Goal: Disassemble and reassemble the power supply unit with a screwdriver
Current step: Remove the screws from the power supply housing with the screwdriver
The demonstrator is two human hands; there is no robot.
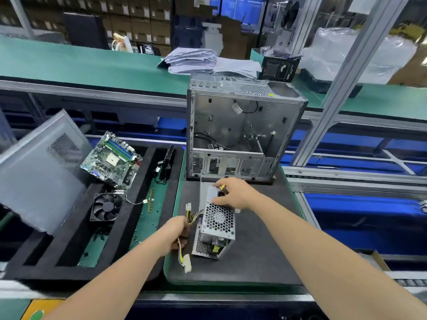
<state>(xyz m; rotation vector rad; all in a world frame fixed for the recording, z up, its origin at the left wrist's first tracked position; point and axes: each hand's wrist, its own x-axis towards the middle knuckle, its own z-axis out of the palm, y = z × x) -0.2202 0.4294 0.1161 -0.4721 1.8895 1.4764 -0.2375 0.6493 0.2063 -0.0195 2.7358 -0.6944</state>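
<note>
Workstation seen from above. A dark mat point(249, 255) carries the power supply unit point(217, 225), a perforated metal box lying near the mat's left edge, about midway between its near and far edges. The right hand point(233, 194) rests on the unit's far end, thumb on the top plate and fingers point(221, 182) curled round the yellow handle of a screwdriver point(223, 188); the tool's tip cannot be made out. The left hand point(176, 234) is clenched on the unit's yellow-and-black cable bundle point(196, 215), just beside the unit's left face; a white connector point(187, 263) hangs below the fist.

At the mat's far edge stands an open computer case point(242, 128), its interior facing the viewer. Left of the mat, a black foam tray point(69, 248) holds a motherboard point(113, 160), a cooling fan point(106, 207) and a memory stick point(151, 199); a grey side panel point(34, 181) leans over the tray's left edge.

Beyond, a green bench point(69, 63) bears a stack of papers point(196, 61). Shelves of cardboard boxes point(138, 19) line the back of the room, and an aluminium post point(346, 77) rises at right.
</note>
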